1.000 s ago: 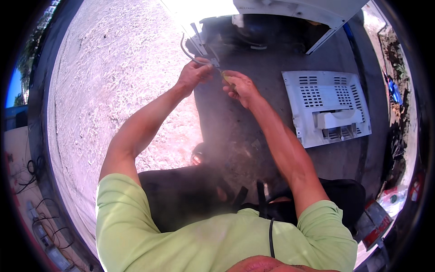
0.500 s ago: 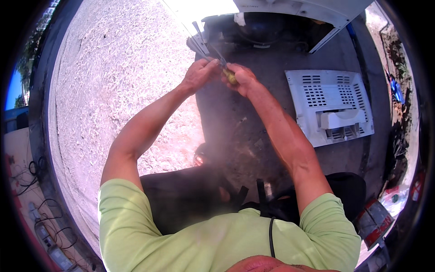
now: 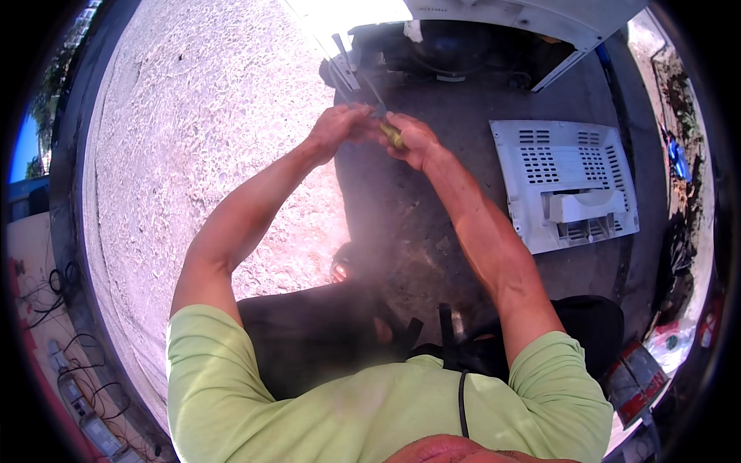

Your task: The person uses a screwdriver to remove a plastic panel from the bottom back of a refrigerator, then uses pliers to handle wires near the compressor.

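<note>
My right hand point(image 3: 412, 140) is closed around the yellow handle of a screwdriver point(image 3: 393, 136), held low in front of the white appliance point(image 3: 494, 11). Beside it, almost touching, my left hand point(image 3: 340, 128) has its fingers drawn together near the front of the tool; what they hold, if anything, is hidden. A thin metal shaft runs from between the hands up toward the appliance's lower left corner. The open underside of the appliance shows a dark, rounded part point(image 3: 448, 52) in shadow.
A white slotted panel point(image 3: 567, 166) lies on the dark ground at right. A red and grey can point(image 3: 634, 378) stands at the lower right. Cables and a grey power strip point(image 3: 77, 401) are at the lower left. Rough sunlit concrete point(image 3: 177, 139) spreads across the left.
The left fingers have shifted slightly at the tool's front. The right hand keeps its grip on the screwdriver. The whole view has moved a little.
</note>
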Demonstrator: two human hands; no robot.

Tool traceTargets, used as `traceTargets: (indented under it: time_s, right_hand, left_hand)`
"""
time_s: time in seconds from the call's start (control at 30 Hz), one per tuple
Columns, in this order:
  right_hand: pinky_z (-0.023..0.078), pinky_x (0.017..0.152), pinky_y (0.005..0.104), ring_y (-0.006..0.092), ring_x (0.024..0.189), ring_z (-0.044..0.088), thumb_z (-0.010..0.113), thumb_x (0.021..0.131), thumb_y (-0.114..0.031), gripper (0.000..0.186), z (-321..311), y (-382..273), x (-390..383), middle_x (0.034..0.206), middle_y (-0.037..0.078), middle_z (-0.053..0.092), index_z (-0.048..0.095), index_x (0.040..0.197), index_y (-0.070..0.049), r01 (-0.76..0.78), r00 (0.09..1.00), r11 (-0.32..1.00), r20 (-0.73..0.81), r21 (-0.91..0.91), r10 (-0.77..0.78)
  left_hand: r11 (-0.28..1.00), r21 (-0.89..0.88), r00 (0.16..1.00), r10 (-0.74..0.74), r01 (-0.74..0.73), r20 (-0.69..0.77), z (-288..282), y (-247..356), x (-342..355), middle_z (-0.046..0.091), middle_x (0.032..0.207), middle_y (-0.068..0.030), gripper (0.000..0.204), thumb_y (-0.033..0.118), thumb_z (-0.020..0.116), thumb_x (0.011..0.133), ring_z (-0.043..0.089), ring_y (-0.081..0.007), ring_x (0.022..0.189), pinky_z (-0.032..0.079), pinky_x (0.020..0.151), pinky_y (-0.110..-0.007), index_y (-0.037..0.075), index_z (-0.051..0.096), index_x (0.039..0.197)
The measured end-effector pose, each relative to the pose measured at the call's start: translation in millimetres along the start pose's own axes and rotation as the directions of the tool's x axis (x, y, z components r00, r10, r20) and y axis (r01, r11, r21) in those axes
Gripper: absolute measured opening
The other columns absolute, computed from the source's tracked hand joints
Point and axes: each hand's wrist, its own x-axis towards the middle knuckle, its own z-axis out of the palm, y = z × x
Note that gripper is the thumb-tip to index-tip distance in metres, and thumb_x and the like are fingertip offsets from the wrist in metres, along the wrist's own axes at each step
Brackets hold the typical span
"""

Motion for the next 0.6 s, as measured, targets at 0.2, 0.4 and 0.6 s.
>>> traceTargets:
  time_s: [0.2,0.4,0.6]
  right_hand:
    - [0.049,0.063,0.0281,0.0121,0.074,0.063,0.064,0.096,-0.035,0.026,3,11,-10,0.091,0.000,0.065,0.065,0.110,-0.013,0.031,0.998,0.971,-0.045,-0.238,-0.043]
    - [0.049,0.065,0.0271,0.0100,0.079,0.062,0.066,0.096,-0.037,0.031,-12,19,-16,0.095,-0.001,0.065,0.065,0.116,-0.013,0.016,0.998,0.958,-0.051,-0.288,-0.032]
    - [0.049,0.063,0.0283,0.0135,0.077,0.063,0.065,0.095,-0.030,0.035,-22,25,-25,0.098,0.005,0.066,0.064,0.123,-0.009,0.089,0.995,0.865,0.091,-0.494,-0.051]
  left_hand:
    - [0.955,-0.263,0.979,-0.172,0.138,-0.108,-26,-28,-13,0.069,0.108,-0.0149,0.040,0.028,0.045,0.102,0.068,-0.0231,0.087,0.052,0.076,-0.035,0.001,0.056,0.130]
    - [0.933,-0.211,0.847,-0.355,0.293,-0.395,-97,-55,-7,0.071,0.096,-0.0137,0.036,0.029,0.042,0.100,0.068,-0.0220,0.076,0.050,0.064,-0.036,0.001,0.057,0.116]
    - [0.927,-0.042,0.821,-0.349,0.372,-0.452,-94,-42,-4,0.070,0.085,-0.0084,0.025,0.024,0.050,0.095,0.067,-0.0169,0.070,0.049,0.063,-0.033,0.004,0.062,0.104]
